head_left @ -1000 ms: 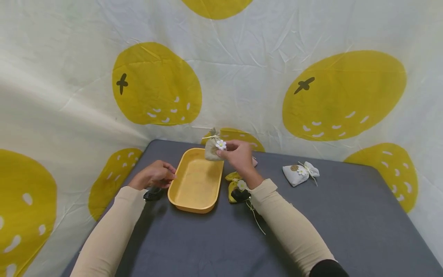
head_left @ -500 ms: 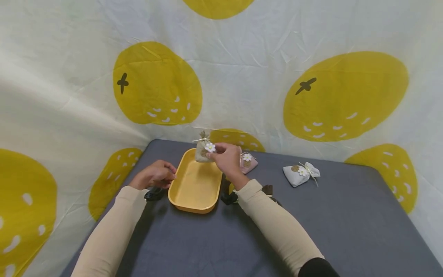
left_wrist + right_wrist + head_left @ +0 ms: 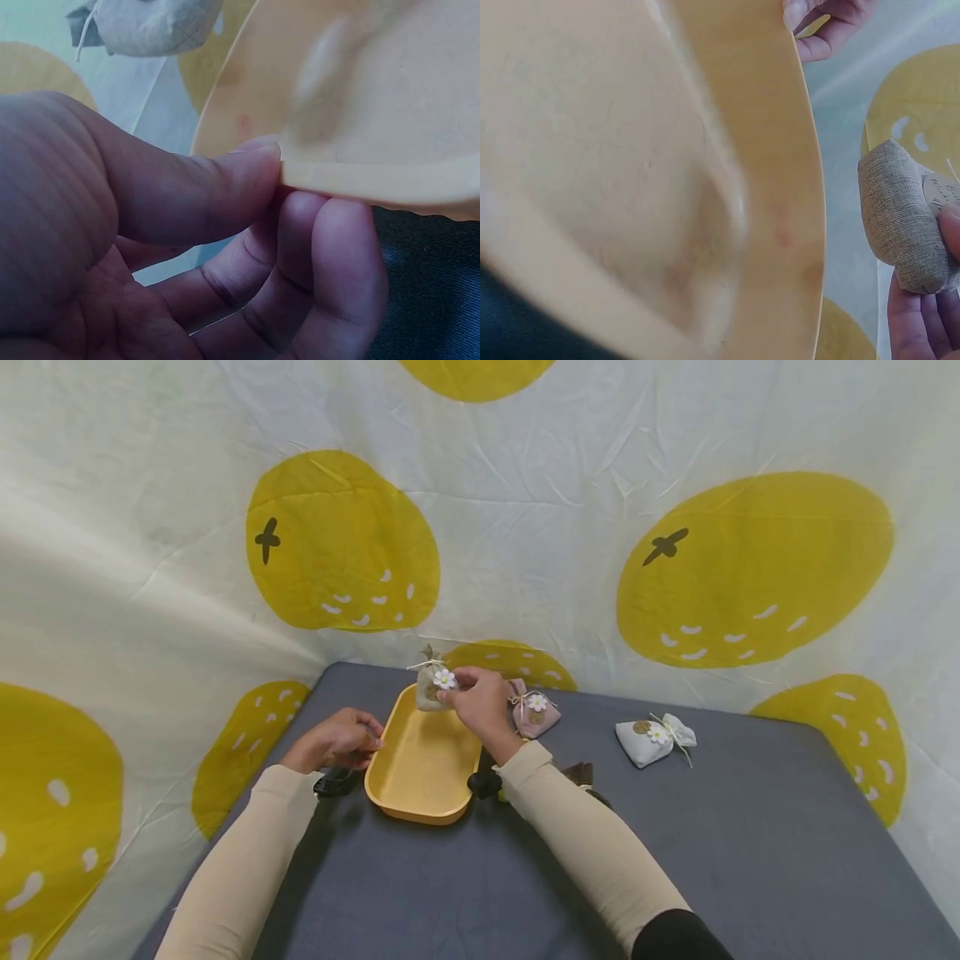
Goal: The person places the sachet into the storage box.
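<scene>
My left hand point(image 3: 339, 742) pinches the left rim of a yellow-orange plastic tray point(image 3: 423, 768). In the left wrist view the thumb lies on top of the rim point(image 3: 375, 180), with fingertips beneath. My right hand point(image 3: 482, 703) holds a small beige drawstring pouch point(image 3: 429, 692) upright above the tray's far end. A white daisy and a round tag decorate this pouch. The right wrist view shows its woven cloth point(image 3: 900, 217) between thumb and fingers, beyond the tray wall point(image 3: 780, 187). The tray's bare bottom shows.
A pink pouch point(image 3: 532, 718) lies right of the tray, near the back edge. Farther right lies a white pouch point(image 3: 651, 741). Brown cloth point(image 3: 579, 772) sticks out behind the right sleeve, which hides most of a yellow pouch. A fruit-patterned curtain point(image 3: 525, 552) hangs behind the grey table point(image 3: 750, 827).
My right hand has carried the beige pouch leftward, over the tray's far end. The pink pouch has come into view behind it. My left hand has stayed at the rim.
</scene>
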`<state>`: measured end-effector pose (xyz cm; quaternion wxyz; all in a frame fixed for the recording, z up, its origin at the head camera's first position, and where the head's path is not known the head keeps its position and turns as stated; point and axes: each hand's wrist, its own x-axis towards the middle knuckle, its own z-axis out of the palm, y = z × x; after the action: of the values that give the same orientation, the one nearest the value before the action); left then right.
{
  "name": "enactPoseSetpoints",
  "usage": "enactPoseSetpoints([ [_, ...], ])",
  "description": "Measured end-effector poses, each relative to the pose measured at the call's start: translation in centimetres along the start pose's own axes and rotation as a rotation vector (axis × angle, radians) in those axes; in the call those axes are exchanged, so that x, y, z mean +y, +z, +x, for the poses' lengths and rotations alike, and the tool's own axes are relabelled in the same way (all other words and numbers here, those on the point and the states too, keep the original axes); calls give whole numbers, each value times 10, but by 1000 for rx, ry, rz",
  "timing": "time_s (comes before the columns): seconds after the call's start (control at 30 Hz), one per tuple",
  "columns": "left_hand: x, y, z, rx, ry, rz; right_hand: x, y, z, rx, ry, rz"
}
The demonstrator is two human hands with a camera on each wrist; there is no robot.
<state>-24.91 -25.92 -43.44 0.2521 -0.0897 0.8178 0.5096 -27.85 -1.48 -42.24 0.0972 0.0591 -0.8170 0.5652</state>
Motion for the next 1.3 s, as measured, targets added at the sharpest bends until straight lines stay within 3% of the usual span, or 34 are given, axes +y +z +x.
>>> enactPoseSetpoints([
  [0.47,0,0,-1,14,-1,35,-7,12,7,18,34,-9],
  [0.9,1,3,1,13,7,35,2,22,12,55,63,-170],
  [1.3,3,1,-1,3,2,37,8,26,12,28,42,-173],
])
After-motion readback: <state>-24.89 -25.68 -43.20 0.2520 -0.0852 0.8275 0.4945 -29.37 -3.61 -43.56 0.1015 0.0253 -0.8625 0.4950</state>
